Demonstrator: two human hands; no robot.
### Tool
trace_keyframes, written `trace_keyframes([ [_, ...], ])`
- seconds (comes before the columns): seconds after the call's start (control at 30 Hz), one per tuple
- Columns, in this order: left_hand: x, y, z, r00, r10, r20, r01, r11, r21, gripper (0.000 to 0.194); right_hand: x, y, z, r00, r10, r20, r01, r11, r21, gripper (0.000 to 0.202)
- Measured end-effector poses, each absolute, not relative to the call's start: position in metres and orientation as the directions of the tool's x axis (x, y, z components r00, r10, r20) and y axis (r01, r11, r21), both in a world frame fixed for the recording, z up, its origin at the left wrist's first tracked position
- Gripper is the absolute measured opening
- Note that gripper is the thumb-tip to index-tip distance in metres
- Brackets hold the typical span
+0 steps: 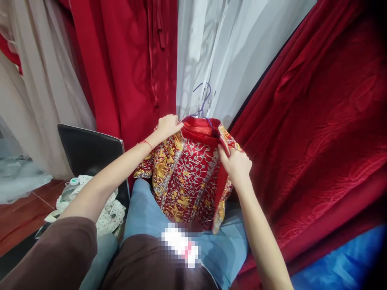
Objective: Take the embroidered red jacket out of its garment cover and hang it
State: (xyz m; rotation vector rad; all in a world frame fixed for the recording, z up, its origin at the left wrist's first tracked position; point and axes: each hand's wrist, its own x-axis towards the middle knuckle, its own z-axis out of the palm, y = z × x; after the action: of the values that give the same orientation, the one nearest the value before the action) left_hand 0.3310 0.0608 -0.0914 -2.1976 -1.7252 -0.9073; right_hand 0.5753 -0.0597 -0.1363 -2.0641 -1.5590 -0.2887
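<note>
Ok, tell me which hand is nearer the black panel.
Left. The left hand holds the embroidered jacket by one shoulder, right of the black panel; the right hand grips the jacket's other side, farther right.

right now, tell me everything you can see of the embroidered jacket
The embroidered jacket is red, densely worked in gold and silvery thread. Inside the collar, smoother red cloth shows, and a purple hanger sits in the neck. One sleeve end shows picture left. It is held spread, collar farthest away, hem by the blue trousers. The left grip pinches it at one shoulder, the right grip at the other side.
</note>
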Motion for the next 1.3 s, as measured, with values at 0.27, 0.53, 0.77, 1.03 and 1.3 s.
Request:
trace_keyframes([
  [0.27, 0.314, 0.042, -0.090, 0.036, 0.922, 0.386, 0.974, -0.119, 0.193, 0.030, 0.576, -0.023, -0.122, 0.288, 0.748, 0.598, 0.885, 0.031, -0.465, 0.047],
  [0.53, 0.349, 0.018, -0.065, 0.132, 0.884, 0.449, 0.790, -0.368, 0.490, 0.037, 0.522, -0.021, -0.106, 0.197, 0.709, 0.677, 0.833, 0.243, -0.497, 0.041],
  [0.77, 0.377, 0.004, -0.040, 0.136, 0.819, 0.557, 0.651, -0.497, 0.573, 0.042, 0.501, -0.012, -0.099, 0.166, 0.670, 0.723, 0.684, 0.450, -0.574, 0.044],
  [1.03, 0.359, 0.034, -0.143, 0.127, 0.788, 0.603, 0.640, -0.529, 0.557, 0.038, 0.529, -0.009, -0.143, -0.098, 0.830, 0.549, 0.651, 0.470, -0.596, 0.033],
  [1.3, 0.262, 0.043, -0.252, -0.286, 0.698, 0.657, 0.810, -0.189, 0.554, 0.076, 0.611, -0.062, -0.215, 0.206, 0.623, 0.754, 0.842, 0.279, -0.461, 0.042],
])
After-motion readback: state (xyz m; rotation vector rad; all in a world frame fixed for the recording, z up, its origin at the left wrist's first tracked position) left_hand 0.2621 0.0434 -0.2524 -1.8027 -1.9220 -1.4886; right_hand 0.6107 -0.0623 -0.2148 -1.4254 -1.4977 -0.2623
